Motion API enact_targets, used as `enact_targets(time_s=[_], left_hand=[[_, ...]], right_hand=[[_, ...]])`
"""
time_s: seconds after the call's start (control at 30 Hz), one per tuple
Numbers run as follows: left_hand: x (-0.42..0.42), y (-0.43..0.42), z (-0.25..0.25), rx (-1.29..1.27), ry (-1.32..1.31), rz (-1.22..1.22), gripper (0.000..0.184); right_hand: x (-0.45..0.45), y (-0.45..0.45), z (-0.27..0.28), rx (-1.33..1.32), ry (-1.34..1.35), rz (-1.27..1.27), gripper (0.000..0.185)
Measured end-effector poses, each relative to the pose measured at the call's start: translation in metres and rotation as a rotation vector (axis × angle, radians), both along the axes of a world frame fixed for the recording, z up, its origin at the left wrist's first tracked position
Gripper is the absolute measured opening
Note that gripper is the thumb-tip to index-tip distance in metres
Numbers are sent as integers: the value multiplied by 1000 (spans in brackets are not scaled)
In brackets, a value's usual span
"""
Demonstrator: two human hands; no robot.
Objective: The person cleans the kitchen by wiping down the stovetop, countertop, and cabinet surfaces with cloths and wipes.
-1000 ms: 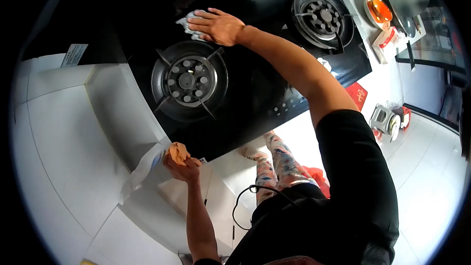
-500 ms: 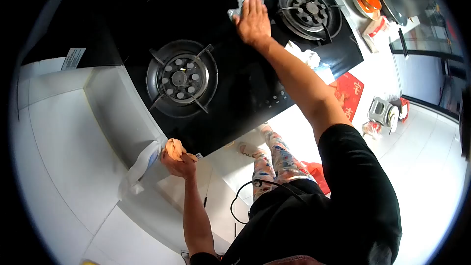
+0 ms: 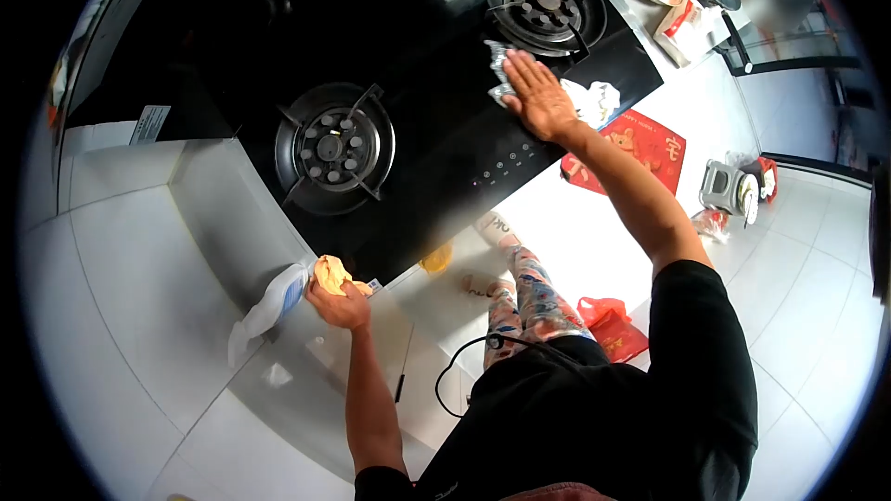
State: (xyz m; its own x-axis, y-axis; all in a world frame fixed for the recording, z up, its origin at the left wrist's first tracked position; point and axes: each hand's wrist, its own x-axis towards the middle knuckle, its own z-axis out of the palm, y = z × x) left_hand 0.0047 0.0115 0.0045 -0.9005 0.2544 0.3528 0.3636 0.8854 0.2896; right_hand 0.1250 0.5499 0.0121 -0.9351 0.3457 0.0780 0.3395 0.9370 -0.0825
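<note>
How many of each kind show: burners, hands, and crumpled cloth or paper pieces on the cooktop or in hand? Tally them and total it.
Burners: 2 (picture-left burner, picture-right burner)
Hands: 2 (left hand, right hand)
Crumpled pieces: 3 (yellow piece, grey piece, white piece)
Total: 7

The right arm stretches forward, well out from the body; the right hand is palm down — flat, fingers extended; the left arm also reaches forward, closer in; the left hand is curled — gripping.
</note>
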Motion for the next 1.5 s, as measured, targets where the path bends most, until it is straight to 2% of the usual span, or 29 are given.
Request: enact_targets(time_s=[0.13, 0.17, 0.33, 0.4, 0.47, 0.53, 0.6, 0.7, 0.8, 0.9, 0.97, 1.07, 1.1, 1.13, 1.2, 1.3, 1.33, 1.4, 1.5], left_hand=[[2, 0, 3, 4, 34, -11, 47], [1, 0, 2, -2, 41, -18, 47], [4, 4, 0, 49, 67, -5, 46], [0, 7, 2, 21, 61, 1, 48], [-6, -2, -7, 42, 65, -18, 49], [-1, -4, 0, 55, 3, 20, 49], [2, -4, 2, 7, 5, 47, 49], [1, 3, 6, 70, 11, 4, 47], [0, 4, 4, 104, 30, -24, 47], [1, -3, -5, 66, 21, -6, 52], [2, 2, -1, 96, -21, 24, 65], [2, 0, -6, 45, -6, 48, 69], [1, -2, -9, -21, 64, 21, 61], [0, -4, -12, -21, 65, 42, 61], [2, -7, -12, -47, -72, 109, 52], [4, -7, -7, -39, -167, 154, 51], [3, -6, -10, -34, -165, 172, 51], [4, -9, -12, -57, -115, 136, 52], [2, -10, -12, -101, -64, 115, 53]], right_hand=[[16, -4, 10, -2, -43, -133, 69], [10, -10, 5, 7, 14, -146, 69], [-100, -28, -9, 59, 118, -78, 72], [-135, -59, 5, -100, 33, -82, 73], [-121, -103, 2, -58, 91, 127, 72], [-95, -100, 2, -119, 147, 158, 70], [-73, -65, 7, -75, 113, -63, 71], [-34, -25, 6, -40, 61, -154, 70], [-12, -52, 3, -27, 37, -163, 69], [-71, -66, 14, -78, 34, 142, 66], [-135, -58, 7, 7, 74, 303, 61], [-209, -36, -9, 116, 43, 457, 59], [-223, -33, -12, 116, 30, 482, 58], [-236, -31, -13, 120, 16, 511, 57], [-261, -35, -13, 143, 20, 579, 56], [-300, -48, -13, 152, 19, 741, 58], [-317, -52, -16, 156, 22, 758, 58], [-347, -67, -22, 0, 35, 852, 62], [-380, -95, -22, -29, 68, 984, 61]])
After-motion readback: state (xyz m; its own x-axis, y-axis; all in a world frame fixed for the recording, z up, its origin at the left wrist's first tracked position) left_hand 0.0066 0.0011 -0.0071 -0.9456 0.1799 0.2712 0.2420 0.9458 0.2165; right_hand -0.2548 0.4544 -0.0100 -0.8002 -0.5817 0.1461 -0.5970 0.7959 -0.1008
